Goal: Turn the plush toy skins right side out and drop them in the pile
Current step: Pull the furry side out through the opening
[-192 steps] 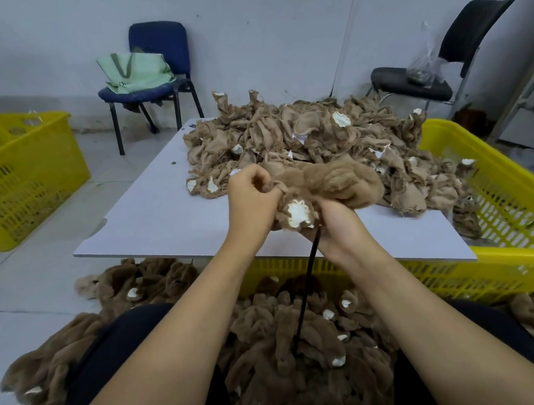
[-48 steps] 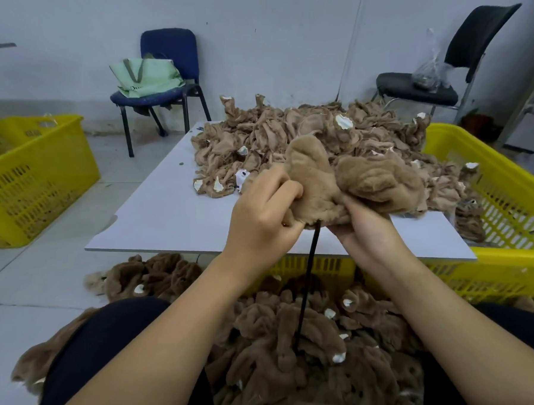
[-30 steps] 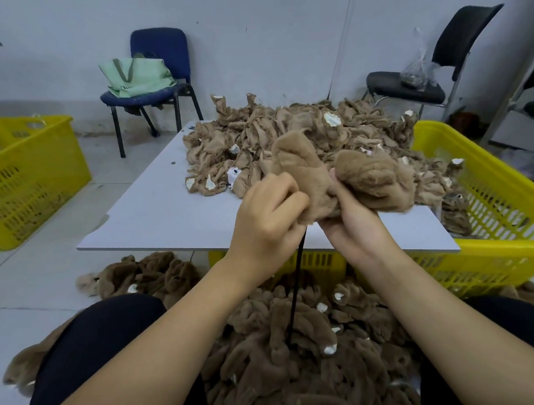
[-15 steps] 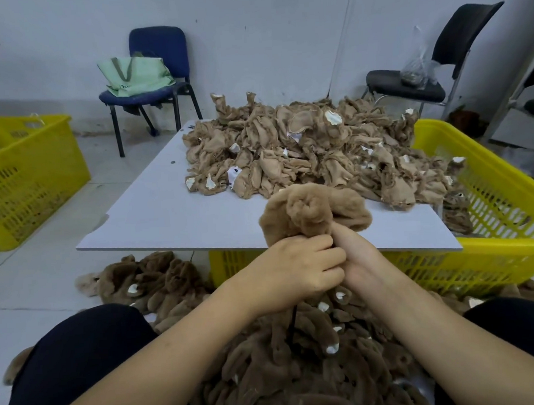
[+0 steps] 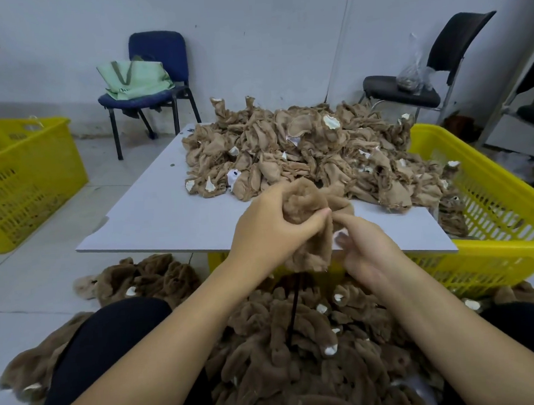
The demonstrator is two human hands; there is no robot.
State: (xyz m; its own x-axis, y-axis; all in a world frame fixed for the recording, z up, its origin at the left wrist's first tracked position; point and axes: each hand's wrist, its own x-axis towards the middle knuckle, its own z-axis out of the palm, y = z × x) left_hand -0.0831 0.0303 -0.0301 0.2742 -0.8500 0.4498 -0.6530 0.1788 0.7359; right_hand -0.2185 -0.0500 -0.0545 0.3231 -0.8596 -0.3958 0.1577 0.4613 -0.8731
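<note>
Item: one plush skin (image 5: 307,228), fuzzy side out, held above the near table (image 5: 155,220) edge. My left hand (image 5: 270,233) wraps its upper part; my right hand (image 5: 364,253) pinches its right side. Finished pile (image 5: 298,355) lies near, below.

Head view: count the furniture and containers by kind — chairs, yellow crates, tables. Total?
Chairs: 2, a blue chair and a black chair
Yellow crates: 2, the left crate and the right crate
Tables: 1, the white table
Total: 5
</note>
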